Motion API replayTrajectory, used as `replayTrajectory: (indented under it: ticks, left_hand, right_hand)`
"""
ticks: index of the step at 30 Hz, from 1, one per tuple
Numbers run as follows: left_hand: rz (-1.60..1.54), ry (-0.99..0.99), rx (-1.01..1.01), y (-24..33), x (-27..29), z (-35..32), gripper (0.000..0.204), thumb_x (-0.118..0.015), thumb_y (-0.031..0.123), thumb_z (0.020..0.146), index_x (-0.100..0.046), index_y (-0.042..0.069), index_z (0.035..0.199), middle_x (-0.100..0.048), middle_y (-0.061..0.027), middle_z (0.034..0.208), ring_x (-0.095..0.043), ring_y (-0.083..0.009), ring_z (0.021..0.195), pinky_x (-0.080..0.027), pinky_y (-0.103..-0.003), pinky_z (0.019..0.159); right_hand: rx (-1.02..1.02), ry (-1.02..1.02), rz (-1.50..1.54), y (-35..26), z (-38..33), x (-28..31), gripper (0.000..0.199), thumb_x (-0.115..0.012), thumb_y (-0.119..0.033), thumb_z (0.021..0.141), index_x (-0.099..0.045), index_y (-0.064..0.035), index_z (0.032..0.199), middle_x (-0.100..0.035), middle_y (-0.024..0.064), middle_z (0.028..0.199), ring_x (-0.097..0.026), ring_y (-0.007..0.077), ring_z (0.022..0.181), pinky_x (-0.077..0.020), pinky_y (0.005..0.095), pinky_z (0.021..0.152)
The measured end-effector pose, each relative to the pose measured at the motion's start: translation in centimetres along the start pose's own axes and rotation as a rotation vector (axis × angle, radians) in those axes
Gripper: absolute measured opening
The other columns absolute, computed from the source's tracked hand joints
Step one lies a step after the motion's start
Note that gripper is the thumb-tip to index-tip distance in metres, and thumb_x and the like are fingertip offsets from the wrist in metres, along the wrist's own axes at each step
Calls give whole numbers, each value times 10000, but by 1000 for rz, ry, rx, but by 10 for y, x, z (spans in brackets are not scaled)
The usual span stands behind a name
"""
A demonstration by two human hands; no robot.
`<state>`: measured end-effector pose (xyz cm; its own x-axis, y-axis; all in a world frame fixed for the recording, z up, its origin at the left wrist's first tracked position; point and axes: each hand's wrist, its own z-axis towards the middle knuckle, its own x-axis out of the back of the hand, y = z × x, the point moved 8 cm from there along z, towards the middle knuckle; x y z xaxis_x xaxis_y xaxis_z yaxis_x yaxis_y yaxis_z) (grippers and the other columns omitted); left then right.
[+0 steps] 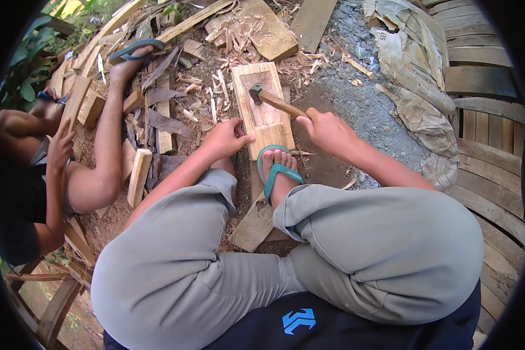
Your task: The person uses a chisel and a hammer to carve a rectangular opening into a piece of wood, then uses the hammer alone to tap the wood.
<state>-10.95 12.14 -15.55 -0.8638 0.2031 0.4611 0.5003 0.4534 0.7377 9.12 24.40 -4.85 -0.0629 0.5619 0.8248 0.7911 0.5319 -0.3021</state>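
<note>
A pale wooden block [266,135] with a shallow rectangular recess cut into its top lies on the ground before me. My left hand [223,140] is curled at its left edge, thumb on the wood. In my right hand [331,134] is the wooden handle of a hammer-shaped tool [283,105]. Its dark metal head rests over or on the recess; whether its far end is a blade I cannot tell. My right foot [279,169], in a green flip-flop, presses against the block's near end.
Wood shavings [213,96] and offcuts lie around the block. A thick plank piece [262,29] sits beyond it. Grey gravel [356,116] and torn paper sacks [420,76] are at right, beside a slatted wooden wall [490,157]. Another person's leg [108,140] stretches in from the left.
</note>
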Motion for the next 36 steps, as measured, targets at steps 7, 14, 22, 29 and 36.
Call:
replayTrajectory:
  ticks: [7, 14, 22, 29, 36]
  left_hand:
    - [-5, -2, -32, 4, -4, 3, 584, -821, 402, 804, -668, -9, 1190, -747, -130, 934, -732, -293, 866, -556, -394, 773]
    - [15, 39, -10, -3, 1, -3, 547, -821, 407, 803, -676, -14, 1121, -749, -124, 927, -733, -303, 876, -555, -404, 785]
    - [32, 11, 32, -3, 3, -5, 567, -830, 415, 790, -675, -23, 1114, -750, -141, 933, -736, -300, 886, -561, -408, 787]
    - [97, -25, 5, -5, -2, 6, 548, -833, 421, 783, -676, -16, 1074, -747, -137, 913, -734, -308, 876, -563, -407, 780]
    - [-2, 8, 11, -12, -5, 7, 554, -840, 446, 774, -685, 3, 1069, -746, -117, 944, -728, -280, 886, -554, -403, 775]
  right_hand:
    - [-82, 69, 97, 10, -19, -25, 402, -460, -418, 1062, -540, -25, 1052, -682, 305, 798, -673, 520, 769, -534, 615, 652]
    - [-142, 173, 284, -14, -13, 15, 384, -476, -408, 1058, -526, -28, 1073, -684, 311, 841, -681, 505, 866, -522, 632, 745]
    - [-104, 99, 144, -27, -6, 25, 375, -446, -402, 1068, -538, -39, 1073, -694, 294, 826, -680, 515, 814, -540, 612, 690]
    - [-59, 35, 70, -13, -5, 0, 372, -457, -395, 1063, -523, -29, 1057, -681, 321, 838, -681, 511, 828, -530, 631, 704]
    - [-74, 92, 128, 0, -10, -17, 406, -460, -413, 1062, -563, -21, 1047, -686, 289, 786, -673, 519, 772, -534, 589, 634]
